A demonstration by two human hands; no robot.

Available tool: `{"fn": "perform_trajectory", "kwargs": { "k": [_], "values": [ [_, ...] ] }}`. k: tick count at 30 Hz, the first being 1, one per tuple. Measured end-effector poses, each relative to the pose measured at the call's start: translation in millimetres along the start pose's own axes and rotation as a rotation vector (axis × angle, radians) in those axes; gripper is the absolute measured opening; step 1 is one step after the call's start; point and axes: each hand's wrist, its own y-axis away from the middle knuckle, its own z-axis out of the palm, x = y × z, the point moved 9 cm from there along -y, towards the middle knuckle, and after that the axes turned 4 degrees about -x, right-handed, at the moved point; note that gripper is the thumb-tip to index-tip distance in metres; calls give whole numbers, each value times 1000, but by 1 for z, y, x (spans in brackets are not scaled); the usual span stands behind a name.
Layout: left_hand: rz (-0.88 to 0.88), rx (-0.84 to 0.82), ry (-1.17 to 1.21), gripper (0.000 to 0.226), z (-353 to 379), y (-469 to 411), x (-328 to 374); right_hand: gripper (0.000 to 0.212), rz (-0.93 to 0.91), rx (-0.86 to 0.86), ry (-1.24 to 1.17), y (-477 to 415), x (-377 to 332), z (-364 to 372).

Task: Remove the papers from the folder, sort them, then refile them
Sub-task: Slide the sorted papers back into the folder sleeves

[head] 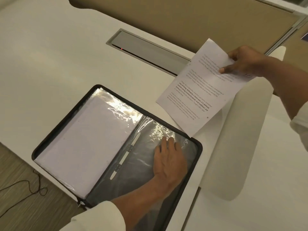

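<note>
A black zip folder (55, 129) lies open on the white desk, its clear plastic sleeves glaring under the light. White papers (83, 139) fill the sleeve on its left side. The sleeve on its right side (133, 180) looks dark and empty. My left hand (168, 160) rests flat on that right sleeve, fingers straight. My right hand (243, 62) pinches the far edge of a printed sheet (200, 90) and holds it in the air above the desk, just beyond the folder's far right corner.
The white desk (58, 55) runs left and back. A grey cable flap (148, 45) is set into it behind the folder. A tan partition (183, 19) stands behind. A second white desk surface (266, 164) lies right. A thin cable (25, 189) trails on the wooden floor.
</note>
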Motion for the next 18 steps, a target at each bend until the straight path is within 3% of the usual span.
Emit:
{"fn": "perform_trajectory", "kwargs": {
  "k": [5,14,18],
  "values": [
    [-102,201,172,16,-34,-2,-13,28,51,-56,3,2,6,-1],
    [-247,137,390,13,-47,12,-37,53,141,-236,-63,9,13,15],
    [-211,161,423,20,-52,20,-32,35,87,-289,-12,4,6,10]
  ]
}}
